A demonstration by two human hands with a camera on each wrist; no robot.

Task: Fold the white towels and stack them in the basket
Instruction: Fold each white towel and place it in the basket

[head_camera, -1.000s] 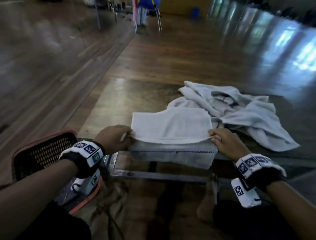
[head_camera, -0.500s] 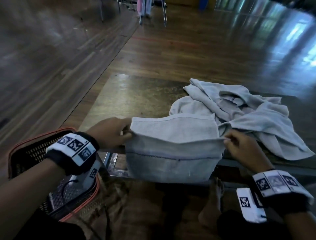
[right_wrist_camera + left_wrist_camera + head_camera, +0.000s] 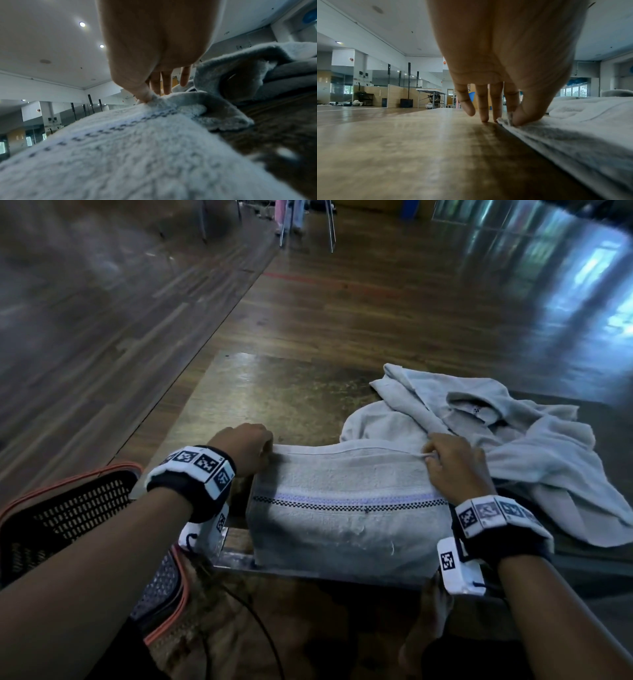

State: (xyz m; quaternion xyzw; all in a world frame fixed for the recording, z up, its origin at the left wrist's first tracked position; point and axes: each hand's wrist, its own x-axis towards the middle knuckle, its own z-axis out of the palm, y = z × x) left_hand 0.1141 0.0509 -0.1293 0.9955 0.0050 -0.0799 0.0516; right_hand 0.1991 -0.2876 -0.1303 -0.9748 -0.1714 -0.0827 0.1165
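The white towel [image 3: 349, 508] lies over the near edge of the table [image 3: 274, 395]; its far part rests on the top and its near part, below the checked stripe [image 3: 349, 503], hangs down in front. The left hand [image 3: 245, 448] pinches the far left corner between thumb and fingers, and in the left wrist view the other fingertips [image 3: 483, 119] touch the table. The right hand [image 3: 452, 463] pinches the far right corner in the same way.

I think the fold is not finished, and several things can go wrong. The hanging part is heavy, so if one pinch loosens, the towel may slide off the edge to the floor. The right corner is touching the pile of unfolded towels [image 3: 496, 440] just behind it; if the hand lifts now, it may catch a loose flap of this pile and drag it along. If the two corners are not carried evenly, the edges will not meet and the fold will be crooked.

The basket [image 3: 68, 508] stands low at the person's left side, beside the table. I cannot tell what is inside it.
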